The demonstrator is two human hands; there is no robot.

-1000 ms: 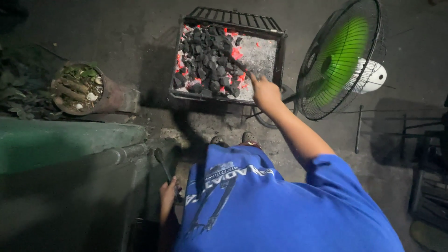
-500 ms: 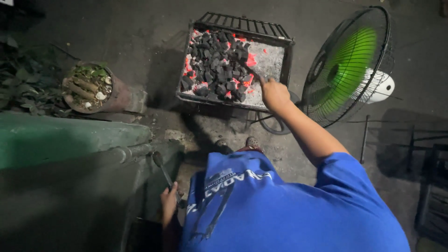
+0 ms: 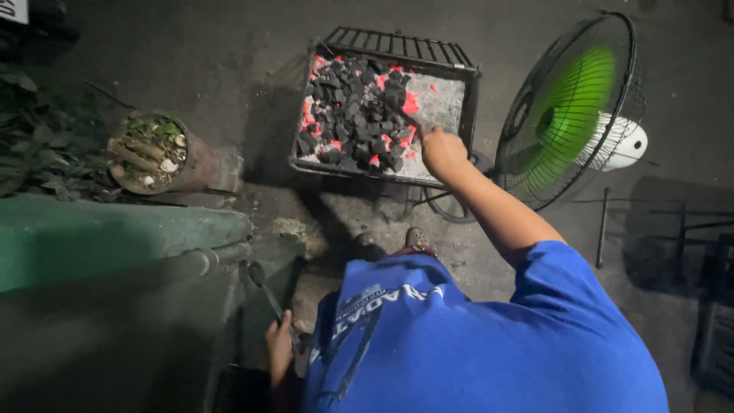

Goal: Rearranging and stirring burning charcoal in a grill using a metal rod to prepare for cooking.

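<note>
The right hand (image 3: 442,151) moved up from the near rim of the grill (image 3: 459,84) and reached in over the glowing coals (image 3: 359,115). The left hand (image 3: 280,348) sank lower with its tongs (image 3: 267,294).

green-bladed fan (image 3: 569,115) right of grill | pot of scraps (image 3: 149,153) at left | green ledge (image 3: 99,237) below it | leaves (image 3: 30,145) far left

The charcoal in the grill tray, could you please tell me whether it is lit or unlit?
Lit: the charcoal glows red-orange in patches along the edges of the black pile, close to the right hand.
</note>
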